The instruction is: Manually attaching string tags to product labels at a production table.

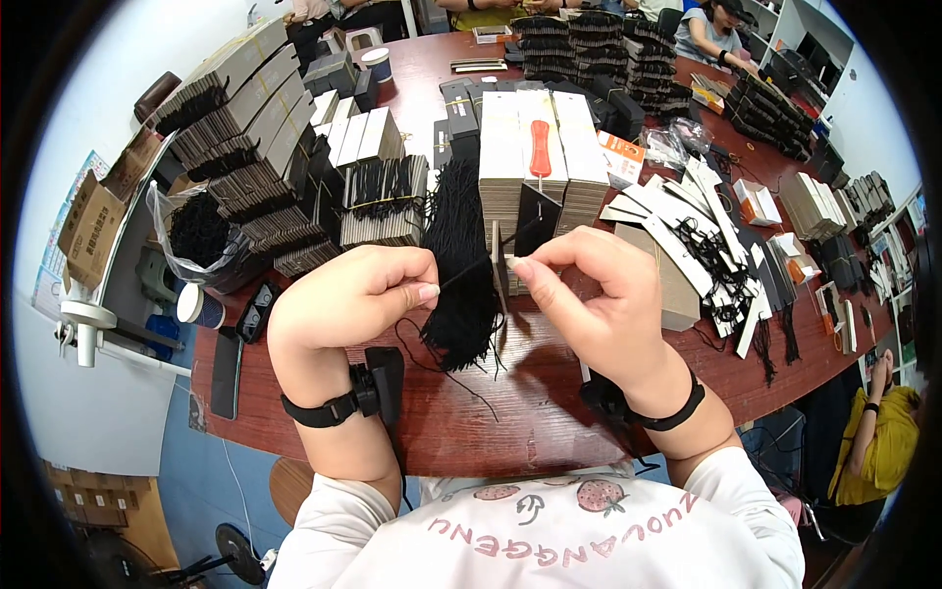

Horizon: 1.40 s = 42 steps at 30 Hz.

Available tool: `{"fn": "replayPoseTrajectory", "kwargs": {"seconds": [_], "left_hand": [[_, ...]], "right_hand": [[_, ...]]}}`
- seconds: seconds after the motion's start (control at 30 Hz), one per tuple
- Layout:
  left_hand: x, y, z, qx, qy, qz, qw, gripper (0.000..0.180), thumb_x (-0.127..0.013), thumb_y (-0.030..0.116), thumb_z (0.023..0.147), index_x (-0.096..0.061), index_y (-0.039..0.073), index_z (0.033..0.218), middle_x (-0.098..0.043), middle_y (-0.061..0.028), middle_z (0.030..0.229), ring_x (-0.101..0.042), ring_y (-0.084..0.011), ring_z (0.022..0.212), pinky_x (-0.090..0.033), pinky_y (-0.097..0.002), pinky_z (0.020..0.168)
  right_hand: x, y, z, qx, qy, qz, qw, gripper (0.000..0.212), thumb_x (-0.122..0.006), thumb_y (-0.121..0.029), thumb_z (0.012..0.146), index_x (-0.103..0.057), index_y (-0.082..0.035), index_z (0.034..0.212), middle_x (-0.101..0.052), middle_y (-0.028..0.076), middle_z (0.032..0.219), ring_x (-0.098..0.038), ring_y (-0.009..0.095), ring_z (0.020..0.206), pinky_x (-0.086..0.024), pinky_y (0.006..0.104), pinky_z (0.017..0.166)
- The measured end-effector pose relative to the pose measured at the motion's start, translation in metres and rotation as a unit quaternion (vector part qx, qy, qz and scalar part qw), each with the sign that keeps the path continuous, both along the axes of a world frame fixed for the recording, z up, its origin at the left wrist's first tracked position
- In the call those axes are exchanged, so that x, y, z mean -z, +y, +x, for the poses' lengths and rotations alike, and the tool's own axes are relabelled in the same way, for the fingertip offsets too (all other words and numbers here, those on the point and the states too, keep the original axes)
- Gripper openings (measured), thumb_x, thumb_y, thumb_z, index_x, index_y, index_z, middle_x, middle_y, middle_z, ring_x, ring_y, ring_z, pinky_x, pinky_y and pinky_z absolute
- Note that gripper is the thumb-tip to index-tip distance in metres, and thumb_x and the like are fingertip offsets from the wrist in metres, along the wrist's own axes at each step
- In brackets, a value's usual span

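Observation:
In front of me my left hand [358, 294] pinches a thin black cord [465, 275] between thumb and forefinger. This cord runs toward a narrow card [499, 265] seen nearly edge-on between my hands. My right hand [608, 299] has thumb and forefinger closed beside the card; what lies between those fingertips is too small to make out. A thick bundle of black cords [459, 236] hangs down behind the card, its loose ends spread on the table. Just beyond stands a red-handled tool [540, 149] with a dark plate [537, 211] near it, in front of stacked pale cards [498, 147].
Tall banded stacks of corded cards [240, 147] stand left, near a bag of black cords [201, 224] and a paper cup [201, 306]. White strips and tangled cords [716, 255] lie right on the red-brown table [461, 432]. Other people sit around it.

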<state>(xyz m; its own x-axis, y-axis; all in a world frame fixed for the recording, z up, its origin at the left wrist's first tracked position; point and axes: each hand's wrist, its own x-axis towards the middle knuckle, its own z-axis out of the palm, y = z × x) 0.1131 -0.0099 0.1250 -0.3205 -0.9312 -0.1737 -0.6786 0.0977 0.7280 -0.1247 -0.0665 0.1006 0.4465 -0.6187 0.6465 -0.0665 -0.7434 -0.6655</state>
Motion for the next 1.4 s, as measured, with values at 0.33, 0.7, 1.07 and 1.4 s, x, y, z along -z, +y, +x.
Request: {"fn": "replayPoseTrajectory", "kwargs": {"seconds": [0.33,0.7,1.07,1.4], "left_hand": [[0.0,0.003,-0.011,0.032,0.01,-0.029,0.999,0.014,-0.056,0.011,0.089,-0.056,0.001,0.08,-0.048,-0.0035,0.054,-0.043,-0.0102,0.047,-0.038,-0.0276,0.046],[-0.019,0.013,-0.008,-0.081,0.064,0.098,0.99,0.015,-0.058,0.01,0.089,-0.059,-0.003,0.08,-0.053,-0.0009,0.055,-0.043,-0.0045,0.046,-0.035,-0.0219,0.041],[-0.022,0.014,-0.015,-0.011,0.112,0.004,0.994,0.007,-0.055,0.005,0.089,-0.055,-0.001,0.093,-0.058,-0.0026,0.055,-0.051,-0.0058,0.051,-0.04,-0.0218,0.046],[-0.023,0.015,-0.02,-0.013,0.088,-0.007,0.996,0.007,-0.055,0.007,0.09,-0.055,-0.001,0.091,-0.055,-0.0019,0.052,-0.048,-0.0066,0.046,-0.038,-0.0229,0.044]], "right_hand": [[0.009,-0.017,0.005,-0.105,-0.09,0.381,0.914,0.014,-0.065,-0.014,0.086,-0.067,-0.001,0.091,-0.066,0.003,0.075,-0.059,0.006,0.059,-0.044,0.0183,0.047],[0.011,-0.022,-0.003,-0.091,-0.145,0.355,0.919,0.015,-0.062,-0.017,0.088,-0.066,-0.003,0.084,-0.063,0.002,0.069,-0.056,0.005,0.055,-0.041,0.018,0.046],[0.0,-0.018,-0.017,-0.051,-0.146,0.33,0.931,0.019,-0.06,-0.019,0.087,-0.067,-0.003,0.08,-0.062,0.002,0.068,-0.054,0.005,0.053,-0.039,0.0177,0.047],[-0.008,-0.019,-0.024,-0.029,-0.094,0.218,0.971,0.01,-0.063,-0.009,0.083,-0.066,0.0,0.078,-0.062,0.002,0.07,-0.052,0.005,0.054,-0.04,0.0194,0.049]]}}
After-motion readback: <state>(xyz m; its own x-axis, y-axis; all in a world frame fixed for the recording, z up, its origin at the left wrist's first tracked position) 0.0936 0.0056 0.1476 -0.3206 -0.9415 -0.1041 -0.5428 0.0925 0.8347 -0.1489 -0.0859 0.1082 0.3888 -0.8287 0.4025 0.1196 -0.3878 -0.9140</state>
